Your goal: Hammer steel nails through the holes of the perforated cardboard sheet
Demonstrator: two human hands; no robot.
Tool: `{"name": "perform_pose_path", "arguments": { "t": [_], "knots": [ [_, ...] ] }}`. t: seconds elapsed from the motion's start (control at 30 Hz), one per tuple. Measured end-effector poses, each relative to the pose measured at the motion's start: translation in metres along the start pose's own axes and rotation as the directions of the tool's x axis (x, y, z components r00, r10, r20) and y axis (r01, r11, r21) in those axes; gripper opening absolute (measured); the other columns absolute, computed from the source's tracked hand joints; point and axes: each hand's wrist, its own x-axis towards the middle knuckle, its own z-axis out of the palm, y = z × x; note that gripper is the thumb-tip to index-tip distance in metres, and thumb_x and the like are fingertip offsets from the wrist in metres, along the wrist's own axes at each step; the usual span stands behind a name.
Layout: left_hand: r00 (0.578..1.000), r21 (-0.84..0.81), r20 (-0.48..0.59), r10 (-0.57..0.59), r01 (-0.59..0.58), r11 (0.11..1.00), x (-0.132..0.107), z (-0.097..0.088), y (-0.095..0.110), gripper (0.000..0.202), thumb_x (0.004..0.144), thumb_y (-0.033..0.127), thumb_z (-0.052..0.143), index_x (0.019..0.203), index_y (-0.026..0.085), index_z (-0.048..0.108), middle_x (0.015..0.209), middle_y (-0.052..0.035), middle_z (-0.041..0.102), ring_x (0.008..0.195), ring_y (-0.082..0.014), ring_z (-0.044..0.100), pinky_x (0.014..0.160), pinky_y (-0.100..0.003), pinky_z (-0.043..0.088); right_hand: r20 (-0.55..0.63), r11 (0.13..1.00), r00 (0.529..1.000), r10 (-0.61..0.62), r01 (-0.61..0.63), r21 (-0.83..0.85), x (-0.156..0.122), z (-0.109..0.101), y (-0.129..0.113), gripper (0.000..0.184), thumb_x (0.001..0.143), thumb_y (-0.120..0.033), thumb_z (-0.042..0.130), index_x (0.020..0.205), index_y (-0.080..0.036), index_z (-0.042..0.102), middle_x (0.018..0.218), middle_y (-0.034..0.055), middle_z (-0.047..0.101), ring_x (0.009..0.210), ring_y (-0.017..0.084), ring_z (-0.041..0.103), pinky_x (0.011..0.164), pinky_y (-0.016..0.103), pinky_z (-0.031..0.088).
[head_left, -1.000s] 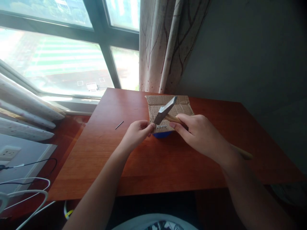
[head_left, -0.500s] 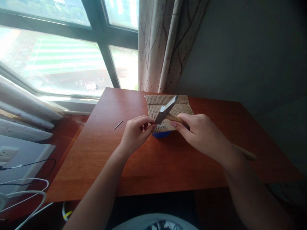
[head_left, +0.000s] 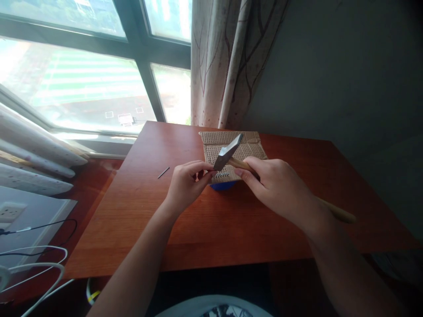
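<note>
My right hand (head_left: 269,176) is wrapped round the wooden handle of a hammer (head_left: 228,152), close to its head; the rest of the handle runs back under my forearm. The metal head is tilted, its lower end right at the fingertips of my left hand (head_left: 191,178). Thumb and forefinger of that hand are pinched together over the near left corner of a perforated cardboard sheet (head_left: 211,138); what they hold is too small or hidden to make out. Several small metal pieces (head_left: 220,175) stand in a row along the sheet's near edge. A blue object (head_left: 223,185) shows under the sheet.
A thin metal rod, like a nail (head_left: 163,172), lies on the brown wooden table (head_left: 198,237) left of my left hand. Beyond the table are a window (head_left: 86,83) and a curtain (head_left: 211,66). Cables (head_left: 39,251) hang by a wall socket (head_left: 10,213) at the left.
The hammer head has dipped very slightly, and its handle end has shifted a little right and down. My left hand keeps its pinch in the same place.
</note>
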Motion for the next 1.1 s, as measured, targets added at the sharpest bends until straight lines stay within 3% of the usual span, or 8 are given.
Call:
{"name": "perform_pose_path", "arguments": {
  "t": [0.2, 0.4, 0.6, 0.8, 1.1],
  "knots": [
    [1.000, 0.006, -0.023, 0.013, -0.013, 1.000, 0.0001, 0.0000, 0.0015, 0.008, 0.084, 0.020, 0.069, 0.078, 0.017, 0.074, 0.059, 0.0031, 0.058, 0.054, -0.0080, 0.046, 0.052, -0.021, 0.037, -0.044, 0.999, 0.999, -0.014, 0.016, 0.029, -0.0007, -0.0016, -0.0025, 0.035, 0.099, -0.043, 0.048, 0.071, -0.022, 0.041, 0.061, -0.0026, 0.052, 0.054, 0.012, 0.043, 0.058, 0.029, 0.024],
    [1.000, 0.007, -0.009, 0.015, -0.015, 1.000, 0.0003, -0.0005, 0.0024, 0.009, 0.084, 0.018, 0.067, 0.083, 0.017, 0.076, 0.062, 0.0021, 0.061, 0.054, -0.0084, 0.047, 0.053, -0.021, 0.038, 0.014, 1.000, 1.000, 0.008, -0.008, -0.018, 0.0007, -0.0006, -0.0048, 0.033, 0.099, -0.039, 0.049, 0.071, -0.022, 0.042, 0.060, -0.0020, 0.054, 0.055, 0.013, 0.046, 0.057, 0.029, 0.022],
    [1.000, 0.015, -0.012, -0.004, 0.004, 1.000, -0.0005, 0.0004, -0.0006, 0.009, 0.084, 0.021, 0.069, 0.080, 0.016, 0.075, 0.060, 0.0024, 0.059, 0.053, -0.0082, 0.046, 0.053, -0.021, 0.037, -0.039, 1.000, 0.999, -0.019, 0.018, -0.011, -0.0007, -0.0012, -0.0027, 0.033, 0.099, -0.042, 0.049, 0.073, -0.022, 0.045, 0.062, -0.0021, 0.056, 0.054, 0.013, 0.045, 0.058, 0.029, 0.024],
    [1.000, 0.025, -0.004, 0.007, -0.007, 1.000, -0.0004, 0.0003, 0.0003, 0.008, 0.084, 0.017, 0.068, 0.082, 0.017, 0.076, 0.060, 0.0028, 0.060, 0.054, -0.0082, 0.047, 0.054, -0.021, 0.037, 0.014, 0.998, 1.000, -0.003, 0.004, -0.060, -0.0009, -0.0002, -0.0043, 0.032, 0.100, -0.042, 0.047, 0.075, -0.022, 0.049, 0.063, -0.0006, 0.058, 0.057, 0.015, 0.050, 0.057, 0.029, 0.023],
    [1.000, 0.025, 0.003, 0.002, -0.002, 1.000, -0.0002, -0.0005, -0.0023, 0.008, 0.084, 0.017, 0.068, 0.082, 0.017, 0.076, 0.059, 0.0031, 0.058, 0.053, -0.0081, 0.046, 0.053, -0.021, 0.037, -0.003, 1.000, 1.000, 0.008, -0.008, -0.029, -0.0028, -0.0008, -0.0061, 0.032, 0.099, -0.041, 0.049, 0.074, -0.022, 0.045, 0.064, -0.0020, 0.057, 0.057, 0.014, 0.049, 0.058, 0.029, 0.024]
  ]
}}
